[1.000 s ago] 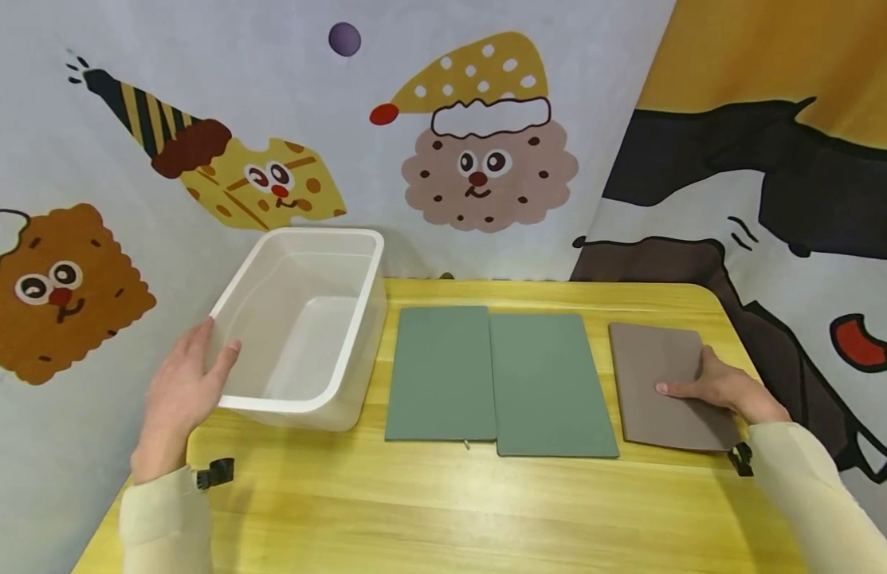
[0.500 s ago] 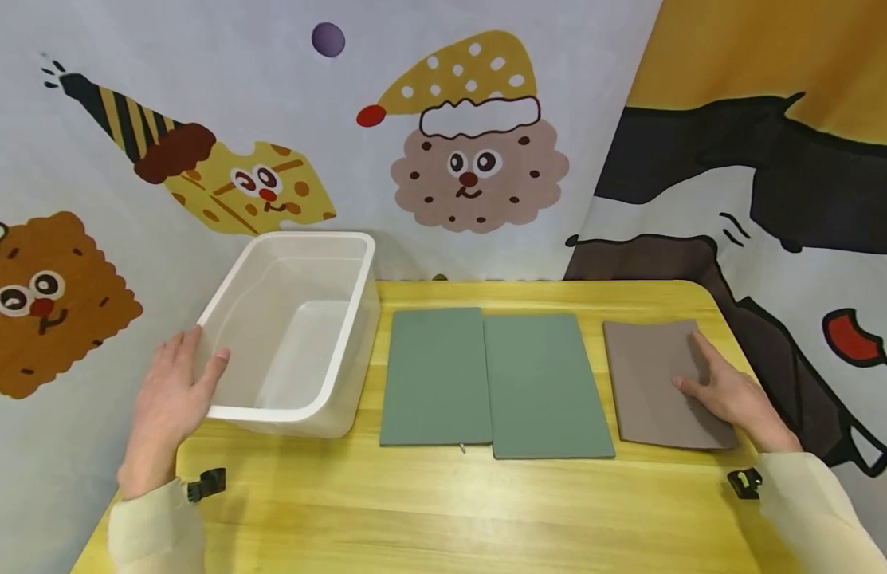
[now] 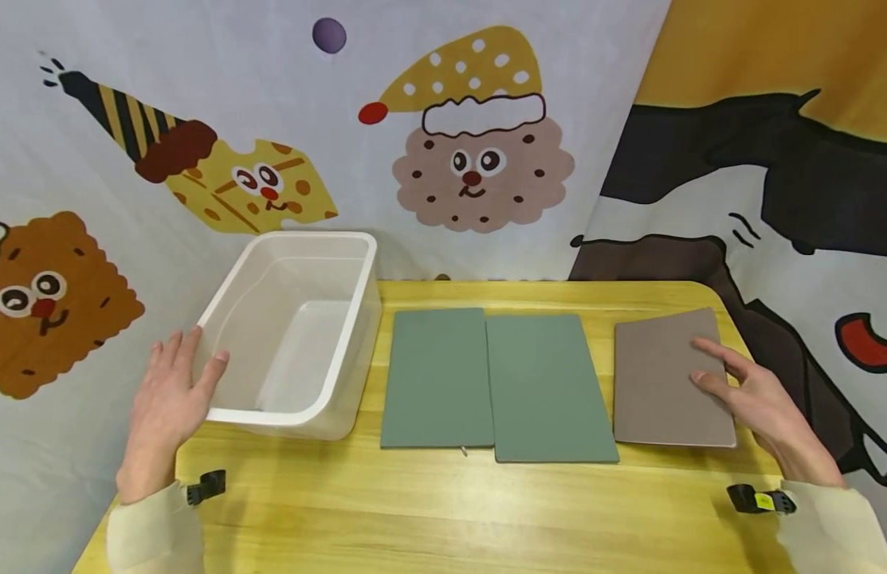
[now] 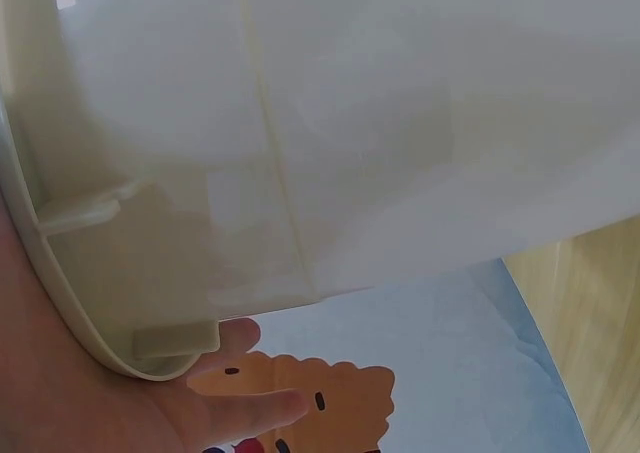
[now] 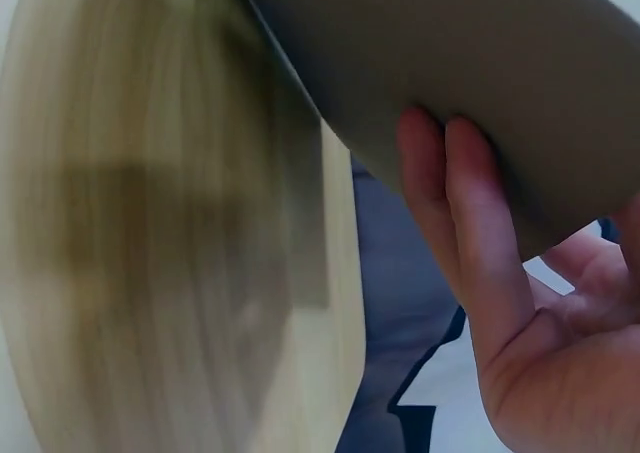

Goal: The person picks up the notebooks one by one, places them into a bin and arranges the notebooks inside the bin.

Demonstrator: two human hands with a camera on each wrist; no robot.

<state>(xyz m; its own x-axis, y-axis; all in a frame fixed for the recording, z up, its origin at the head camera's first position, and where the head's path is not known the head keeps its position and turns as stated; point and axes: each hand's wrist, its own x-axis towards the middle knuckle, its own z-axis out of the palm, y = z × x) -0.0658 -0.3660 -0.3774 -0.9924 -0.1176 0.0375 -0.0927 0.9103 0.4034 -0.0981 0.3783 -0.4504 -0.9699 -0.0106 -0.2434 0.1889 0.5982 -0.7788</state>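
In the head view my right hand (image 3: 766,402) grips the right side of a brown notebook (image 3: 661,383), thumb and index finger on top of the cover. The right wrist view shows two other fingers (image 5: 480,203) against its underside (image 5: 480,43), which is lifted over the table. At the near left corner of a white plastic bin (image 3: 363,319) my left hand (image 3: 166,391) rests with straight fingers along the outside and the thumb over the rim. From the left wrist, the palm lies against the bin's rim (image 4: 60,293) and the fingers stretch past its wall.
A left green notebook (image 3: 437,379) and a right green notebook (image 3: 547,387) lie side by side on the wooden table (image 3: 429,518), between bin and brown notebook. A small tab (image 3: 464,451) shows at the left one's lower edge. Behind hangs a cartoon-printed curtain (image 3: 271,64).
My right hand has slid toward the right edge of the brown notebook, got fingers beneath it and tilted it up, moving it slightly right. The left hand stays at the bin.
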